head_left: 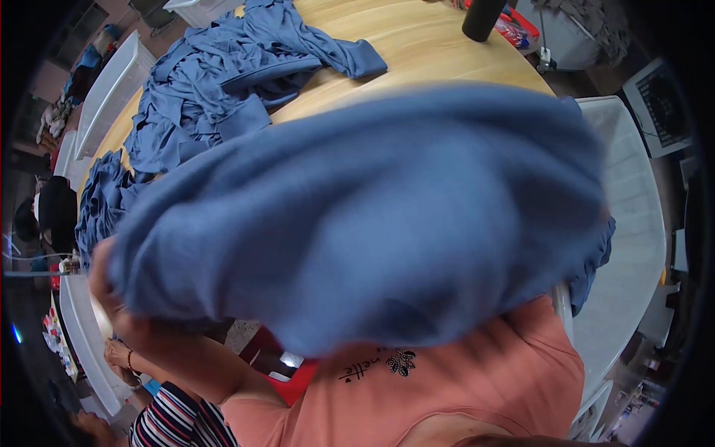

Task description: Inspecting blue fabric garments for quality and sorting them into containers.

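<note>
A large blue cloth (pixel 372 216), blurred as if in motion, fills the middle of the view just below the camera and hides most of the table (pixel 439 52) beneath it. The left hand (pixel 108 287) grips the cloth's lower left edge, its fingers (pixel 100 261) curled tight into the fabric. The right hand is not visible; it is probably under the cloth, so I cannot tell how its fingers stand. Below the cloth shows the person's salmon shirt (pixel 484 372) with a small dark print on it.

Up and to the right of the left fingers, on the round wooden table, lies a heap of blue garments (pixel 223 89), crumpled and overlapping, with one sleeve stretched out toward the table's far side. Further ruffled blue pieces (pixel 100 201) hang over the table's edge just above the left fingers. A dark cylinder (pixel 482 18) stands at the far rim of the table, well apart from the held cloth. Beside it, a red container (pixel 518 26) is partly in view; what it holds is too small to make out.

Below the left fingers, another person's hand (pixel 119 354) and striped sleeve (pixel 175 425) show near a red stool (pixel 287 372).
</note>
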`<state>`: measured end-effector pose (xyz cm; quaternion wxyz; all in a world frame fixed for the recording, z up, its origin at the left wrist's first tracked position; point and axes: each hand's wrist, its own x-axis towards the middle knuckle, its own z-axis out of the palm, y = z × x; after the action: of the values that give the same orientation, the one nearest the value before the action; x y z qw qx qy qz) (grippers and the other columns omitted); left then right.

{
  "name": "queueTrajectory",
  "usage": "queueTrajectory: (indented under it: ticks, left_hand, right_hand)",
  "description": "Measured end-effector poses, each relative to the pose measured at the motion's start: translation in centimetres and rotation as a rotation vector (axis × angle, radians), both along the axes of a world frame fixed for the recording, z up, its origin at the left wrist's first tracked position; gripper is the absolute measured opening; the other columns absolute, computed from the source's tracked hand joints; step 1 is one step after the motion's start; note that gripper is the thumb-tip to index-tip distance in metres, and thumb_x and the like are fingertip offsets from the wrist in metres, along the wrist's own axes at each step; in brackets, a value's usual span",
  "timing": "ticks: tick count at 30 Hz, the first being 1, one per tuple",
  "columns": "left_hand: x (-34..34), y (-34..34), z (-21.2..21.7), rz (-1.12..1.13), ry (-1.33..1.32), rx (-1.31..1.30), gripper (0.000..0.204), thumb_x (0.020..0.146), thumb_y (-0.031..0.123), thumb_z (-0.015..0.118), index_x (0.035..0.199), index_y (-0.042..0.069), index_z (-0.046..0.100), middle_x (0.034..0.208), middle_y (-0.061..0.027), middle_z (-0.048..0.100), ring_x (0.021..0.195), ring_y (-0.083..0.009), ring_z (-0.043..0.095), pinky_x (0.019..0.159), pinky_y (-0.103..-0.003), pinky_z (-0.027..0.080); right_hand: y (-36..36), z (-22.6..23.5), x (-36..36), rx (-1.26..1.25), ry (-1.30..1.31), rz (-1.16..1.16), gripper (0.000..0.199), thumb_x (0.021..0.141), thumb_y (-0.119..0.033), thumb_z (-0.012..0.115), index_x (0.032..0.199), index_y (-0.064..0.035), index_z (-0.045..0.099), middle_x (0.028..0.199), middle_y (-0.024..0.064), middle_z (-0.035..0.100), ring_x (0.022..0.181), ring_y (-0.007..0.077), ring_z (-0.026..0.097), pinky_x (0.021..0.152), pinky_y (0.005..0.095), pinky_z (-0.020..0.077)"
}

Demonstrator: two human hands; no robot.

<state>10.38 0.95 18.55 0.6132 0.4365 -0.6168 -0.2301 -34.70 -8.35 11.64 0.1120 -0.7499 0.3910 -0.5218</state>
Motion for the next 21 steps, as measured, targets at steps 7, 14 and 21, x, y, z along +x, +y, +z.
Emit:
queueTrajectory:
  ticks: [7, 14, 21]
  left_hand:
    - [-6.3, -3.8, -9.8, 0.245, -0.831, 0.532, 0.058, 0.063, 0.005, 0.076, 0.116, 0.002, 0.054, 0.116, -0.0183, 0.057, 0.110, -0.0346, 0.053, 0.096, -0.038, 0.041]
    - [-8.8, 1.7, -17.7, 0.527, -0.611, 0.250, 0.016, 0.073, -0.002, 0.067, 0.089, 0.001, 0.063, 0.088, -0.0144, 0.064, 0.079, -0.0282, 0.062, 0.071, -0.033, 0.049]
    - [-10.4, 0.8, -19.2, 0.421, -0.627, 0.325, 0.028, 0.070, 0.004, 0.071, 0.097, 0.003, 0.063, 0.101, -0.0129, 0.062, 0.095, -0.0315, 0.058, 0.082, -0.038, 0.047]
  right_hand:
    - [-8.4, -10.0, 0.3, 0.216, 0.929, -0.578, 0.041, 0.079, -0.009, 0.057, 0.120, -0.0103, 0.053, 0.124, 0.0142, 0.052, 0.112, 0.0285, 0.050, 0.094, 0.0508, 0.0348]
    - [-3.4, -8.6, 7.1, 0.037, 0.400, 0.236, 0.058, 0.065, -0.009, 0.073, 0.120, -0.0047, 0.054, 0.123, 0.0155, 0.053, 0.115, 0.0329, 0.050, 0.097, 0.0431, 0.0376]
    - [-1.5, -10.8, 12.5, 0.098, 0.730, 0.566, 0.025, 0.073, -0.022, 0.071, 0.089, -0.0079, 0.059, 0.089, 0.0078, 0.060, 0.091, 0.0254, 0.058, 0.082, 0.0379, 0.0414]
